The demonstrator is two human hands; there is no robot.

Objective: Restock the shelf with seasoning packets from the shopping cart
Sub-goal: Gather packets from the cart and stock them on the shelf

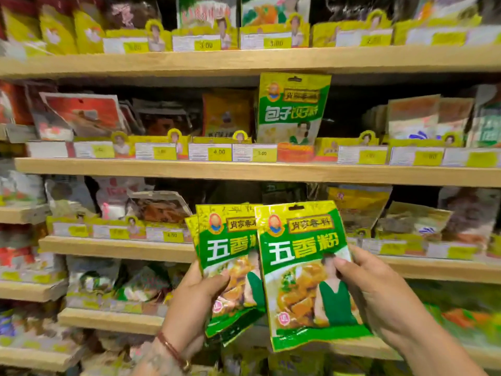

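My left hand (pixel 191 302) grips a small stack of green-and-yellow seasoning packets (pixel 225 245), thumb on the front. My right hand (pixel 376 291) holds a single packet of the same kind (pixel 306 272), thumb pressed on its front and fingers behind, overlapping the stack's right edge. Both are held upright in front of the wooden shelves (pixel 244 172). A similar green-and-yellow packet (pixel 294 107) stands upright on the second shelf, above my hands. The shopping cart is out of view.
Several wooden shelves run across the view, filled with other packets behind yellow price tags (pixel 219 152). A dark gap (pixel 349 118) lies right of the standing green packet. Lower shelves (pixel 113 320) step out toward me at the left.
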